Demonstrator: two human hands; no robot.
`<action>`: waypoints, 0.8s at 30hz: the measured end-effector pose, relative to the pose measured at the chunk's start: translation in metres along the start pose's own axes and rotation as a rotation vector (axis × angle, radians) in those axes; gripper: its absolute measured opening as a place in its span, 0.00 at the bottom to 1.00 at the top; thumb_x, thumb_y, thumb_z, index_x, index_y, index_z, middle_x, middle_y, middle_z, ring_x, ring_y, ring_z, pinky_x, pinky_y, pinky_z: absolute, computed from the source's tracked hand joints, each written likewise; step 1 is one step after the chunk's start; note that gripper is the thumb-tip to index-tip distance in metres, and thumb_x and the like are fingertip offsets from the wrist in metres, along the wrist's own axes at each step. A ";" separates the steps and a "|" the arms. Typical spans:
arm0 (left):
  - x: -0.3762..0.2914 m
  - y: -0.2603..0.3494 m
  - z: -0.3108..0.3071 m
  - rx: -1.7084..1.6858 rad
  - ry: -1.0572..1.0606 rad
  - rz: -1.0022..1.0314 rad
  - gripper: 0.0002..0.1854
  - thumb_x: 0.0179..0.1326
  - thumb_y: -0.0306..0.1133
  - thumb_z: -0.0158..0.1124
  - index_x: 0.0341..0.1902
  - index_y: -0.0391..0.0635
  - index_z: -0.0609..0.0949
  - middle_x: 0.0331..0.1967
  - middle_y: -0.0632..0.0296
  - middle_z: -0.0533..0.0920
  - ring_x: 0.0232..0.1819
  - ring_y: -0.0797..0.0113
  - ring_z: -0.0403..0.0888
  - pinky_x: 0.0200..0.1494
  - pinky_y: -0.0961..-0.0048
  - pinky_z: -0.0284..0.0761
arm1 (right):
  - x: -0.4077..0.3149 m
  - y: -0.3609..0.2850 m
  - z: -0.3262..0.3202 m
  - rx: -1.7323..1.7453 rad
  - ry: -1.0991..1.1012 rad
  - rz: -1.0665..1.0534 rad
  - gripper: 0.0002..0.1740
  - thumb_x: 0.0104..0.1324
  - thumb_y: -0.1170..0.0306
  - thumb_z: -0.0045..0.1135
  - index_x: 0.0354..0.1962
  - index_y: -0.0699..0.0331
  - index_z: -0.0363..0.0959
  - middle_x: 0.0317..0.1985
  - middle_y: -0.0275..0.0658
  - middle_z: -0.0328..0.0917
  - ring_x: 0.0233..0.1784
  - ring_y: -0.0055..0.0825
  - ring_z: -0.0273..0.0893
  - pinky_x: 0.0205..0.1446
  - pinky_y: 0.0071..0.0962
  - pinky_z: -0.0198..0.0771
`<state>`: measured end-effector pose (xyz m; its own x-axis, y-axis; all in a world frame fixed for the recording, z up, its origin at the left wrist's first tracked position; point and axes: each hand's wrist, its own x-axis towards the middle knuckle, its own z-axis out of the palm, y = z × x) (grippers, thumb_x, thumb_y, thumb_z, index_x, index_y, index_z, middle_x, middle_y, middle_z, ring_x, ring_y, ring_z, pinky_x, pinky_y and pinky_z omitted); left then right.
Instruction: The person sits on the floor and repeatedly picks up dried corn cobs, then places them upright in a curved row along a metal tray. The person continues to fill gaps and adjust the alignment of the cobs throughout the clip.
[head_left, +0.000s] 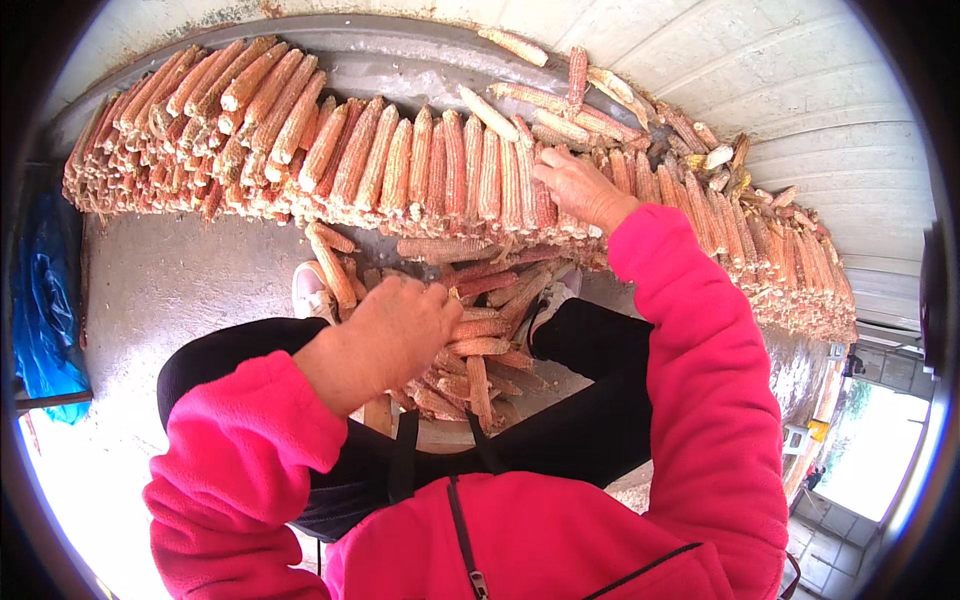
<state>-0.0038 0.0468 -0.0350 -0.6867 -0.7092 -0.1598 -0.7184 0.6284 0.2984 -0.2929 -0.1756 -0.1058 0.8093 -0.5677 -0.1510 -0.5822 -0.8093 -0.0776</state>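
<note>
Many bare corn cobs, reddish and tan, lie side by side in a long curved stack (454, 165) in front of me. My right hand (574, 184) reaches onto the top row of this stack, fingers curled down at the upper end of a reddish cob (543, 204); whether it grips the cob is unclear. Nearer my body, my left hand (409, 326) hovers over a loose heap of cobs (480, 328) between my feet, its back up and fingers bent. Its fingertips are mostly hidden, so I cannot tell whether it holds a cob.
Loose cobs (570, 127), some with husk, lie behind the stack against a pale ribbed wall (750, 67). My shoes (309, 291) flank the heap. Blue plastic sheeting (46, 300) hangs at the far left. A bright opening (874, 450) shows at the lower right.
</note>
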 end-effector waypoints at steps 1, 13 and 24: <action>0.001 -0.004 0.001 -0.010 -0.010 -0.023 0.16 0.54 0.35 0.66 0.45 0.44 0.77 0.38 0.57 0.81 0.41 0.55 0.84 0.41 0.58 0.77 | 0.001 -0.001 -0.002 -0.017 0.011 -0.013 0.20 0.55 0.83 0.57 0.46 0.63 0.73 0.44 0.46 0.69 0.54 0.47 0.74 0.53 0.42 0.78; 0.001 -0.027 -0.039 -0.059 0.147 -0.198 0.14 0.58 0.33 0.68 0.44 0.41 0.76 0.40 0.51 0.81 0.47 0.48 0.83 0.48 0.54 0.80 | -0.016 -0.158 0.051 0.212 -0.702 0.041 0.13 0.68 0.63 0.52 0.40 0.64 0.78 0.40 0.50 0.83 0.42 0.43 0.85 0.46 0.44 0.82; -0.004 -0.032 -0.036 -0.144 -0.001 -0.257 0.15 0.57 0.34 0.67 0.44 0.39 0.77 0.42 0.49 0.81 0.48 0.45 0.82 0.50 0.52 0.79 | -0.052 -0.166 0.079 0.385 -0.754 -0.103 0.18 0.57 0.60 0.66 0.40 0.65 0.82 0.40 0.51 0.85 0.48 0.47 0.84 0.50 0.44 0.79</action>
<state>0.0252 0.0180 -0.0101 -0.4845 -0.8389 -0.2481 -0.8455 0.3763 0.3787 -0.2444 -0.0001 -0.1628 0.6708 -0.1314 -0.7299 -0.6047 -0.6667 -0.4357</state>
